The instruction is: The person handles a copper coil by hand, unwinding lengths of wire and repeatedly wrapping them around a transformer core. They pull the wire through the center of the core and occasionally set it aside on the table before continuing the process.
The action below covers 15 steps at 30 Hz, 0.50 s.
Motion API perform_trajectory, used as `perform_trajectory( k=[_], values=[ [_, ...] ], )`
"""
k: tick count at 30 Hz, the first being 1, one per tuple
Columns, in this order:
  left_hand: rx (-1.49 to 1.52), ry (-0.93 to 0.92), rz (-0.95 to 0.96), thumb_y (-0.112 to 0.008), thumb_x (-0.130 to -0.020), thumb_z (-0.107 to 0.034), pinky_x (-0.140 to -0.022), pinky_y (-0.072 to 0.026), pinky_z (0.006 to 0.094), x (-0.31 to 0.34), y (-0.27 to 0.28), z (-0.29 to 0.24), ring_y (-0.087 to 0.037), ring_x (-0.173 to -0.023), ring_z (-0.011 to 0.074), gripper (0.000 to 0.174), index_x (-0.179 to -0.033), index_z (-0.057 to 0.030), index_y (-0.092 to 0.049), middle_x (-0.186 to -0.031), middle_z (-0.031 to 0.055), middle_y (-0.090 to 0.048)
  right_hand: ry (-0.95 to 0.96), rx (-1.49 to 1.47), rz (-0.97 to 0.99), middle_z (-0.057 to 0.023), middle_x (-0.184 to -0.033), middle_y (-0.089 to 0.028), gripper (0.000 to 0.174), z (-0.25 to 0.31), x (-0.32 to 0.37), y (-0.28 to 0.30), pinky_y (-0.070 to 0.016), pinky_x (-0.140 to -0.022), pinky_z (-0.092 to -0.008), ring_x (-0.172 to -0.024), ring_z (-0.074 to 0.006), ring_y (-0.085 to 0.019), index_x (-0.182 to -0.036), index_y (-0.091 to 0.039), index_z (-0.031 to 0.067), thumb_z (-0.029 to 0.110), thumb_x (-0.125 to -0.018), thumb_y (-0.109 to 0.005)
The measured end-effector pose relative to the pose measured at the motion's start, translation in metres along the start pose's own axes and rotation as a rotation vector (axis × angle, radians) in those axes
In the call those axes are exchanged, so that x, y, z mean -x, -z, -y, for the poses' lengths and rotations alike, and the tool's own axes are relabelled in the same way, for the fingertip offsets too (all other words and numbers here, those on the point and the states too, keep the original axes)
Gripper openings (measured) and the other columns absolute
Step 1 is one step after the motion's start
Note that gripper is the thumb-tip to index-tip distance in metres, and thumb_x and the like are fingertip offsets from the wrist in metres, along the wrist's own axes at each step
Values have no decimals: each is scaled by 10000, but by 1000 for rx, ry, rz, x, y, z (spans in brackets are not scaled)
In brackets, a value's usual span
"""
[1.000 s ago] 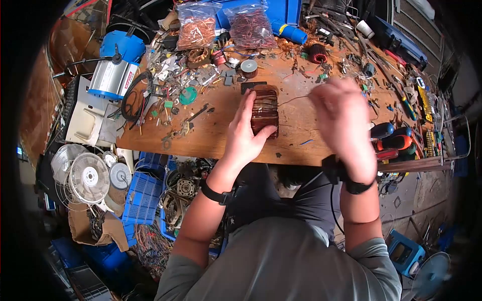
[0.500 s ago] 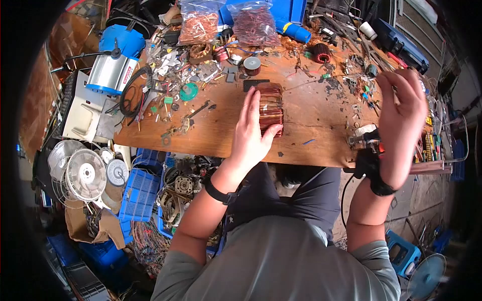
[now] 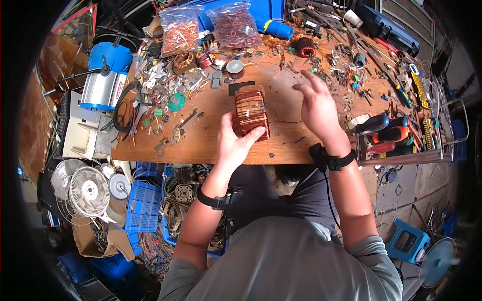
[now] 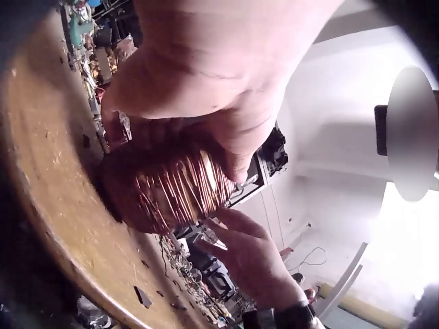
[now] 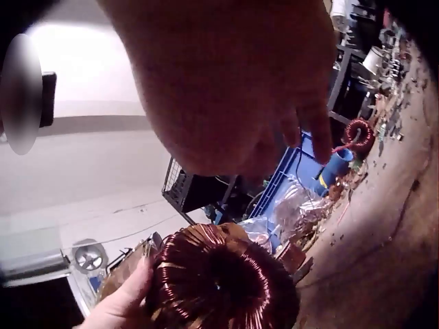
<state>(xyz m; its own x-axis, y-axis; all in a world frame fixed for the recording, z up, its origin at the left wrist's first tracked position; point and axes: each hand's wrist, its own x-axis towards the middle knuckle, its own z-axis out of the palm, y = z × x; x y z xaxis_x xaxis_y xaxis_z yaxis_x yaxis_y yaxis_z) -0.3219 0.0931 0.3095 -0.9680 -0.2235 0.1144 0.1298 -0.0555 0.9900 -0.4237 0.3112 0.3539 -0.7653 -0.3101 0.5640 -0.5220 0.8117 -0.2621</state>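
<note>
A toroidal coil (image 3: 252, 111) wound with copper wire stands over the wooden workbench (image 3: 211, 138), near its front edge. My left hand (image 3: 233, 142) grips the coil from its left side, the thumb across the near end. In the right wrist view, the coil's ring (image 5: 182, 274) faces the camera with its dark centre hole showing. To the right of the coil, my right hand (image 3: 320, 109) is held above the bench, apart from the coil. Its fingers are loosely bent, and no wire shows between them.
Bags of copper wire (image 3: 181, 37) lie at the back, beside a small metal-topped coil (image 3: 234, 68) and a dark red wound rotor (image 3: 305, 47). Scrap pieces litter the left. Screwdrivers (image 3: 394, 131) stand at the right edge, and a blue and silver machine (image 3: 104, 83) at the far left.
A wire stretched from the coil toward my right hand at first. That hand swung out to the right, then came back left. My left hand still holds the coil, now turned slightly.
</note>
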Motion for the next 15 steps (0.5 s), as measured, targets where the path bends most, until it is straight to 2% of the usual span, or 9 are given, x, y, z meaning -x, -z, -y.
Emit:
perform_trajectory(
  k=[1, 2, 4, 6, 7, 11, 12, 14, 15],
  values=[
    [40, 5, 2, -822, -850, -90, -895, -574, 327, 0, 0, 1, -675, -1016, 161, 537, -1261, 17, -493, -1139, 103, -693, 79, -187, 31, -170, -1315, -600, 358, -2, 5, 0, -528, -968, -428, -1202, -350, -581, -1111, -704, 70, -60, -808, -565],
    [39, 9, 5, -822, -850, -90, -895, -574, 327, 0, 0, 0, -675, -1016, 161, 537, -1261, 17, -493, -1139, 103, -693, 160, -374, 60, -171, -1341, -591, 370, -4, 10, 1, -520, -986, -425, -1224, -356, -564, -1115, -703, 60, -76, -798, -567],
    [151, 73, 93, -794, -875, -78, -884, -577, 315, -1, -1, -7, -678, -995, 148, 432, -1225, 3, -555, -1122, 76, -700, 178, -398, 115, -153, -1373, -597, 367, -2, 18, 14, -512, -974, -405, -1195, -345, -610, -1169, -679, 43, -76, -841, -565],
    [183, 80, 81, -773, -892, -70, -877, -578, 312, 0, -4, -11, -679, -981, 140, 356, -1196, -11, -597, -1108, 58, -706, -68, -799, 457, -151, -1269, -662, 342, 1, 23, 22, -536, -911, -364, -1096, -301, -668, -1179, -669, 27, -48, -852, -605],
    [193, 104, 80, -774, -891, -67, -872, -580, 313, 0, -5, -12, -679, -978, 140, 362, -1200, -12, -594, -1109, 60, -705, -62, -849, 442, -144, -1137, -705, 324, 3, 27, 19, -546, -828, -335, -974, -262, -700, -1179, -663, 12, -21, -857, -634],
    [213, 122, 91, -766, -896, -61, -857, -589, 319, -1, -6, -15, -683, -967, 143, 363, -1205, -10, -581, -1108, 68, -704, -44, -475, 321, -167, -1058, -690, 325, 23, 36, 11, -564, -756, -376, -875, -299, -690, -1163, -674, 22, 46, -840, -669],
    [211, 120, 87, -766, -896, -61, -857, -589, 319, -1, -6, -15, -683, -967, 143, 363, -1205, -10, -581, -1108, 68, -704, -40, -478, 321, -167, -1058, -690, 325, 24, 39, 5, -564, -756, -376, -875, -299, -690, -1163, -674, 22, 46, -840, -669],
    [214, 123, 70, -759, -899, -49, -856, -595, 326, -1, -6, -14, -686, -962, 150, 363, -1202, -4, -564, -1100, 76, -703, -25, -146, 365, -167, -1062, -689, 300, 27, 45, -3, -573, -753, -408, -874, -334, -686, -1131, -684, 51, 125, -840, -679],
    [213, 121, 71, -759, -899, -49, -856, -595, 326, -1, -7, -14, -686, -962, 150, 363, -1202, -4, -564, -1100, 76, -703, -95, -62, 494, -138, -1035, -688, 220, 32, 42, 1, -566, -779, -437, -911, -338, -685, -1045, -709, 86, 180, -849, -676]
  ],
)
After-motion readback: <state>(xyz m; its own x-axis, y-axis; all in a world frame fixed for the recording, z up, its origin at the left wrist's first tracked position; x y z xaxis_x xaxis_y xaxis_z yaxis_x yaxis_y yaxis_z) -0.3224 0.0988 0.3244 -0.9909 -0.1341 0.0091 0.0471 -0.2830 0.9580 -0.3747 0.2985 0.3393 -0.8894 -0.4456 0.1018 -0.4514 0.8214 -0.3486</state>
